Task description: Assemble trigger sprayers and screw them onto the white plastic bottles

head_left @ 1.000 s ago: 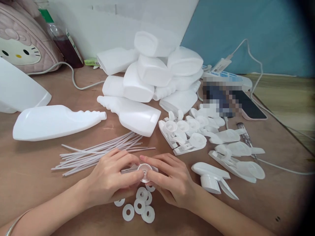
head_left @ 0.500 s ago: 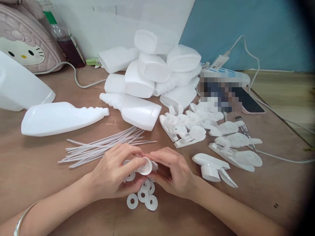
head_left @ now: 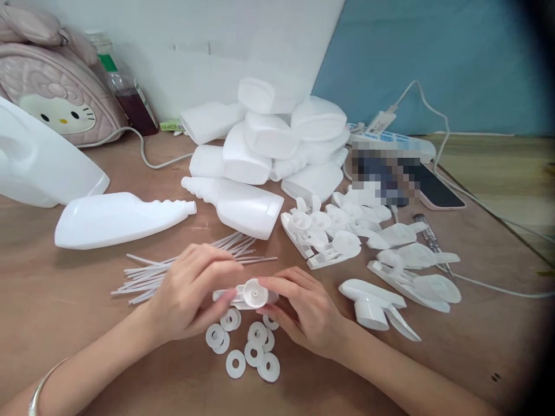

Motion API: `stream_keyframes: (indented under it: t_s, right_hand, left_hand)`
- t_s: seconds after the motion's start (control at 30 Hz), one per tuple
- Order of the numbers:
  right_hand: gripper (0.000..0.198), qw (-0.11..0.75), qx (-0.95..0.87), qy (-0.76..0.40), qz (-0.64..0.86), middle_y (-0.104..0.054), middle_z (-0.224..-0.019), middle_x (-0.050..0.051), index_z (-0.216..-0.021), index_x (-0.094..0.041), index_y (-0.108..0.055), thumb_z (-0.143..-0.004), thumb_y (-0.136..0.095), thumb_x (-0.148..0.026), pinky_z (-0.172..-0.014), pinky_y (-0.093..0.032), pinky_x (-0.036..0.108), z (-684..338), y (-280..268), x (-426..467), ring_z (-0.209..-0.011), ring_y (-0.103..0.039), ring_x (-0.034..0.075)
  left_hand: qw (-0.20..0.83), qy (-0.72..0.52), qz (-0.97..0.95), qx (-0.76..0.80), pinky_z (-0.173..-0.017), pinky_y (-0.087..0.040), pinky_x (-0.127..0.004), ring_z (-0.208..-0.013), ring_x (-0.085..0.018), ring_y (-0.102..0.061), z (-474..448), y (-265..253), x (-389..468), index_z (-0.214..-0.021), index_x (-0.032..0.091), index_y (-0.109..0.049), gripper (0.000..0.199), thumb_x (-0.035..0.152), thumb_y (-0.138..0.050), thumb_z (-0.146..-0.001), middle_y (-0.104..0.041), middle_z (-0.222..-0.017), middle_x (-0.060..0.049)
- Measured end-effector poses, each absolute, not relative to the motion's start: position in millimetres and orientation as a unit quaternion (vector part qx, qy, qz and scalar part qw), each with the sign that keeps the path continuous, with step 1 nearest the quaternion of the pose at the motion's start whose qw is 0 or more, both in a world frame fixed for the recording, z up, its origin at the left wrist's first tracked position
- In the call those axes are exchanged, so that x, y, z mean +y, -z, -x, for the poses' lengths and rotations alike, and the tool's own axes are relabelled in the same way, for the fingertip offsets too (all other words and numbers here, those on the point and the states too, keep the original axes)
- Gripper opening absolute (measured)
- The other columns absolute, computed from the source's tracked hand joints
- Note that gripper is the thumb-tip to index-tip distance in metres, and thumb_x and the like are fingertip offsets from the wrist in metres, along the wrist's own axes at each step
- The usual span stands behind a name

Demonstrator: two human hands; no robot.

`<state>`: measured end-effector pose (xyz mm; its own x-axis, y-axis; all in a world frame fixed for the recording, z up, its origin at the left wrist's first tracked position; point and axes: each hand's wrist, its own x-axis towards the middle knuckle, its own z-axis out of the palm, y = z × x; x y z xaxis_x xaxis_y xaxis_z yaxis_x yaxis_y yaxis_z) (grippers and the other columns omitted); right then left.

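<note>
My right hand (head_left: 306,309) grips a white trigger spray head (head_left: 255,294) by its right end, with thumb and fingers. The spray head's round cap opening faces up towards me, with a small stem inside. At its left end is my left hand (head_left: 197,289), fingers apart and the thumb blurred in front of the spray head; whether that thumb touches it I cannot tell. Several flat white ring washers (head_left: 235,364) lie on the table just below both hands. Behind my left hand lies a bundle of thin white tubes (head_left: 143,280), partly covered by it.
White spray bottles (head_left: 125,219) lie ahead, others piled (head_left: 269,136) against the wall. More spray heads (head_left: 370,303) lie at right, beside a screwdriver (head_left: 427,234). Further back are a phone (head_left: 437,185), a power strip (head_left: 411,144) and cables. A pink bag (head_left: 65,98) stands back left.
My left hand has drawn back left from the cap opening and its fingers have parted. The spray head stays in my right hand, and more washers show below. The view has shifted slightly.
</note>
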<state>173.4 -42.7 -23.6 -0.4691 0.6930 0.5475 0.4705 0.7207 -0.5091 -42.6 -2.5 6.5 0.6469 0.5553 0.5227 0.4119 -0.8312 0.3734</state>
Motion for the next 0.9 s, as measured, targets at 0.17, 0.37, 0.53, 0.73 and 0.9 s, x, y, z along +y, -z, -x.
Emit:
stream_keyframes:
  t_s: [0.17,0.37,0.53,0.73,0.9]
  right_hand:
    - [0.034,0.369,-0.851,-0.156,0.339,-0.067,-0.095,0.007,-0.116,-0.015,-0.045,-0.083,-0.054,-0.015,-0.066,-0.048,0.03,-177,22,-44,-0.075,-0.057,0.016]
    - [0.031,0.376,-0.845,-0.174,0.339,-0.066,-0.092,0.006,-0.114,-0.014,-0.046,-0.084,-0.054,-0.017,-0.068,-0.048,0.03,-178,24,-44,-0.077,-0.056,0.015]
    - [0.031,0.378,-0.843,-0.179,0.339,-0.066,-0.091,0.007,-0.113,-0.014,-0.046,-0.084,-0.055,-0.016,-0.068,-0.048,0.03,-178,25,-43,-0.076,-0.055,0.016]
    - [0.033,0.374,-0.845,-0.174,0.34,-0.066,-0.095,0.007,-0.114,-0.016,-0.045,-0.083,-0.055,-0.015,-0.067,-0.048,0.03,-177,25,-44,-0.076,-0.055,0.016]
    - [0.03,0.374,-0.844,-0.177,0.34,-0.066,-0.093,0.007,-0.113,-0.015,-0.046,-0.083,-0.055,-0.015,-0.068,-0.048,0.029,-176,23,-42,-0.075,-0.056,0.016]
  left_hand:
    - [0.059,-0.161,-0.896,0.41,-0.053,-0.035,-0.025,-0.058,-0.013,-0.048,66,-27,14,-0.068,0.017,-0.055,0.015,0.022,-0.049,-0.081,-0.054,-0.066,-0.002]
    - [0.081,0.05,-0.873,0.479,-0.053,-0.034,-0.024,-0.065,-0.014,-0.053,83,-37,14,-0.082,0.021,-0.058,0.014,0.032,-0.049,-0.08,-0.057,-0.083,-0.001]
    - [0.083,0.107,-0.848,0.512,-0.057,-0.034,-0.026,-0.07,-0.018,-0.056,88,-40,16,-0.084,0.023,-0.06,0.019,0.034,-0.045,-0.082,-0.058,-0.086,-0.002]
    - [0.142,0.1,-0.835,0.522,-0.055,-0.033,-0.025,-0.064,-0.017,-0.054,80,-39,19,-0.073,0.021,-0.058,0.021,0.039,-0.048,-0.08,-0.06,-0.077,-0.001]
    - [0.164,0.072,-0.846,0.503,-0.052,-0.035,-0.022,-0.056,-0.013,-0.053,85,-38,20,-0.071,0.022,-0.062,0.02,0.027,-0.045,-0.081,-0.061,-0.07,0.0]
